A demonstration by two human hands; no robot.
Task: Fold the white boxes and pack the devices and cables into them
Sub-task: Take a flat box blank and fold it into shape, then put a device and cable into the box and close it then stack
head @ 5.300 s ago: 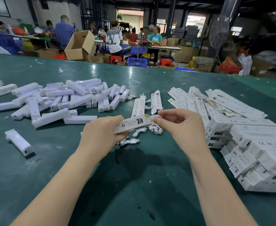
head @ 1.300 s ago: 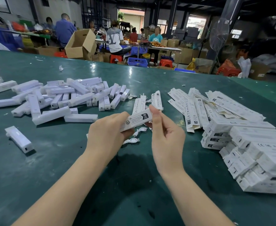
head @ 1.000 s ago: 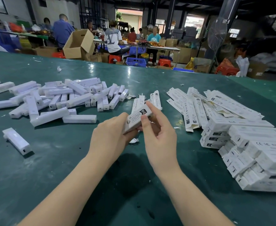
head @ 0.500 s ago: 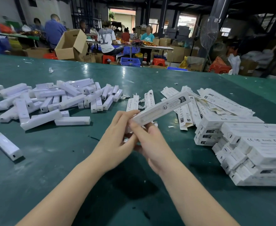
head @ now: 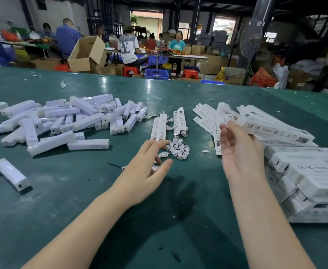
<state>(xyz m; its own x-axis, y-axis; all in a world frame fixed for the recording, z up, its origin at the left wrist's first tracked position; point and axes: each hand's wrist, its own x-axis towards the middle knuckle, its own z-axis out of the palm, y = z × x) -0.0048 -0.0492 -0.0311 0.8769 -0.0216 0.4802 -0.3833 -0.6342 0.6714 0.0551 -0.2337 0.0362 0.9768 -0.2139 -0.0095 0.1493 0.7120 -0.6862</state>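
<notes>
The boxes stacked at the right carry "CE FC RoHS" marks in grey; finer print beneath is too small to read. The flat blanks beyond them show the same kind of marks and small black code squares, also unreadable.

The right hand hangs palm-left with loose, straight fingers, grasping nothing, just in front of the blanks and beside the top of the box stack. Whether its fingertips touch the nearest blank cannot be told. The left hand is released too, fingers spread low over the green counter, near the little heap of white cables; one cable loop lies partly hidden under its fingers.

The devices lie in a loose pile well to the left, one device apart near the left edge. Two folded boxes lie past the cables. The stack at the right is cut off by the frame.
</notes>
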